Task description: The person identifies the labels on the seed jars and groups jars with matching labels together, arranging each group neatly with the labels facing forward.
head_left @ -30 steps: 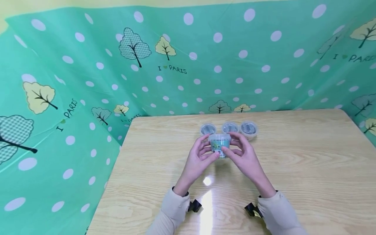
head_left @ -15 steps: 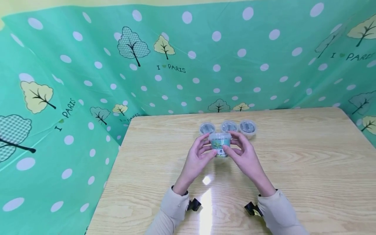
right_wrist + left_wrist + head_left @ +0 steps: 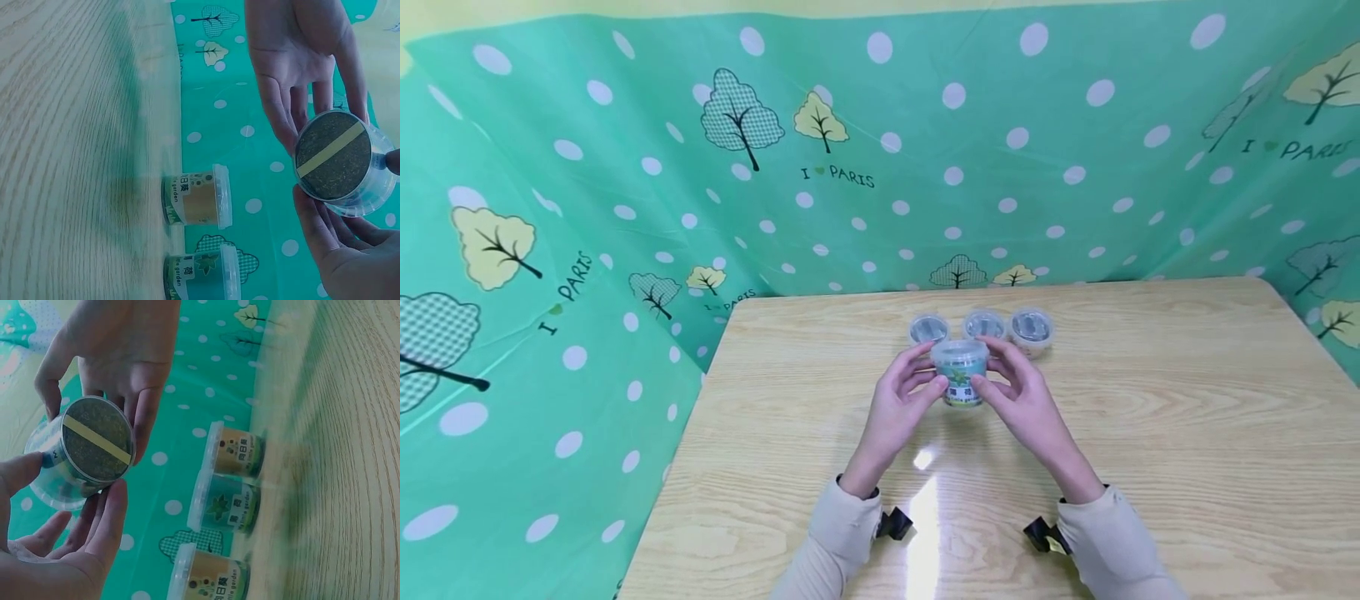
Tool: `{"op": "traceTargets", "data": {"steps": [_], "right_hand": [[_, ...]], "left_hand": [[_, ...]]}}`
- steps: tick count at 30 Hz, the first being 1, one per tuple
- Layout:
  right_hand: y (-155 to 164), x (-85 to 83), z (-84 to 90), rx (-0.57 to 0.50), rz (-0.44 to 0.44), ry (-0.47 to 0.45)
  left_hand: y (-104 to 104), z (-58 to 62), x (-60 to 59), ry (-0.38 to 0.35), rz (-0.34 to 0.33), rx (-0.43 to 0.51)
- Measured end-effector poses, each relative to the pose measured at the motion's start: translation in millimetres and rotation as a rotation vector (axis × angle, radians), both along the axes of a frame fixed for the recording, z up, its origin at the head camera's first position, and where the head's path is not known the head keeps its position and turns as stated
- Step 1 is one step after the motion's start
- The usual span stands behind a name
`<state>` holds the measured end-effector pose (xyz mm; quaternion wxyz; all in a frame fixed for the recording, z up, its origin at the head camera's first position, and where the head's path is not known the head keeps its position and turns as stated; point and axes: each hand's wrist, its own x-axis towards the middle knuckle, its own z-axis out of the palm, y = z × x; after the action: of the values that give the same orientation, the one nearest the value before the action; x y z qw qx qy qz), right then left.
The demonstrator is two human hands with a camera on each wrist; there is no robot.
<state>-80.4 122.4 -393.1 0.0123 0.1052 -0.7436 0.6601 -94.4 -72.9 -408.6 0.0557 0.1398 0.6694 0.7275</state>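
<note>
A small clear lidded cup (image 3: 960,375) with a teal label hangs a little above the wooden table (image 3: 1150,433). My left hand (image 3: 925,377) pinches its left side with thumb and fingers. Opposite it, my right hand (image 3: 1000,375) grips the right side. The left wrist view shows the cup (image 3: 81,453) from below, a dark base crossed by a pale yellow stripe, with my left hand (image 3: 69,550) under it and my right hand (image 3: 119,356) above. From the right wrist, the same cup (image 3: 337,159) sits between my right hand (image 3: 337,250) and left hand (image 3: 300,56).
Three similar lidded cups stand in a row just behind the hands: left (image 3: 929,329), middle (image 3: 984,323), right (image 3: 1032,328). A green dotted cloth (image 3: 880,167) walls the table at the back and both sides. Bare wood lies to the left, right and front.
The cup has turned a little between my fingers, so another part of its label faces me. Both hands stay almost where they were.
</note>
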Motion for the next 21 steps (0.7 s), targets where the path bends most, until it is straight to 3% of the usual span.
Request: {"op": "traceTargets", "data": {"steps": [10,21], "right_hand": [[3.3,-0.9,0.3,0.012,-0.013,0.037],[3.5,-1.6,0.4,0.044,-0.031,-0.001]], "left_hand": [[0.7,3.1,0.6,0.004,0.052,-0.024],[-2.5,2.0,0.7,0.003,0.057,-0.036]]}}
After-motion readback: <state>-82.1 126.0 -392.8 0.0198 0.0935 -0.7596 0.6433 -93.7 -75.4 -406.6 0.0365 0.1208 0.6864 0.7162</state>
